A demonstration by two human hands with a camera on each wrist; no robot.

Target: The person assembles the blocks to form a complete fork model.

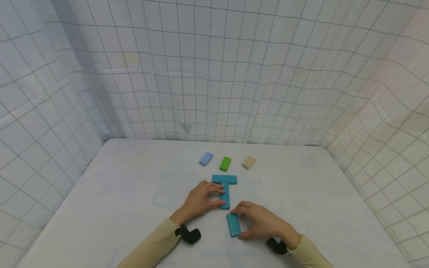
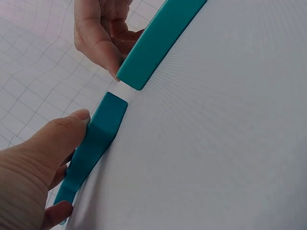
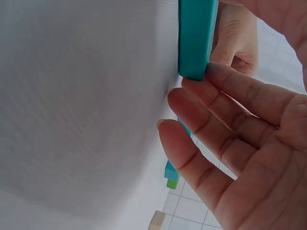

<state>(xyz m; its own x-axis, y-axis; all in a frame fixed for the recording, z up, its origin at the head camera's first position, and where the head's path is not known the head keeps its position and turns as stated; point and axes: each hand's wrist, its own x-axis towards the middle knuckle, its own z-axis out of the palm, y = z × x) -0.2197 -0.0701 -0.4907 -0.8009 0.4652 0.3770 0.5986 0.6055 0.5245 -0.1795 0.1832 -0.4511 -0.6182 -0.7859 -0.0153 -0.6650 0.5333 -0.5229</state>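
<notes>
**Third teal block [image 1: 233, 225] gripped at five o'clock of a two-piece teal T**

The T is formed by the crossbar block [image 1: 224, 179] at twelve o'clock and the stem block [image 1: 225, 196] running down towards six, with the two seen touching. Beyond it three smaller blocks are spread, each well apart from the others: from the stem, a blue block [image 1: 206, 159] is found at eleven, a green block [image 1: 225, 163] at twelve, a tan block [image 1: 248, 162] at one. All are set on a white table [image 1: 134, 178], backed by a gridded curtain [image 1: 214, 85].

The stem's left edge is partly covered by the left hand [image 1: 203, 196], by whose curved fingers and thumb the stem is held. The third teal block is grasped near its ends between finger and thumb of the right hand [image 1: 263, 221]; a narrow gap is left between it and the stem's near end. Whether it is lifted cannot be told.

Counted: three teal blocks, one blue, one green, one tan; two hands, a black wrist device [image 1: 188, 235] worn on each.
</notes>
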